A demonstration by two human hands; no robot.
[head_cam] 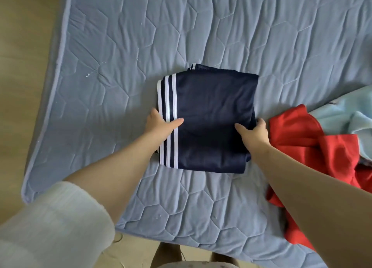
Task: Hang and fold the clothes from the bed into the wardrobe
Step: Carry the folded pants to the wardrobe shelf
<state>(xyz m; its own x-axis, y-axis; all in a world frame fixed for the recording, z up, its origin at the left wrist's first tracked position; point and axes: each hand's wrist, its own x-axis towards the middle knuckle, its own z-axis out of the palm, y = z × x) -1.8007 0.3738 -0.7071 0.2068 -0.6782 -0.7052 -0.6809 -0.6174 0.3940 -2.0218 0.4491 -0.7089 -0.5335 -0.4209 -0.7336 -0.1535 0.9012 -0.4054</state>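
The dark blue folded clothes [209, 115] with white stripes lay flat near the middle of the bed [201, 26]. The left hand [161, 125] pinched the striped side, thumb on top and fingers tucked under, and the right hand [253, 132] curled round the other side. A red top [302, 131] lay crumpled just beside the right hand, toward the bed's right edge, touching a pale blue cloth [352, 111].

Left of your left fingers [154, 113] and beyond them, the pale blue quilted bed [221, 26] lies open. A folded navy garment with white stripes [211, 107] fills the gap between your fingers. Just right of your right fingers [261, 122], a crumpled red cloth garment [298, 131] blocks passage.
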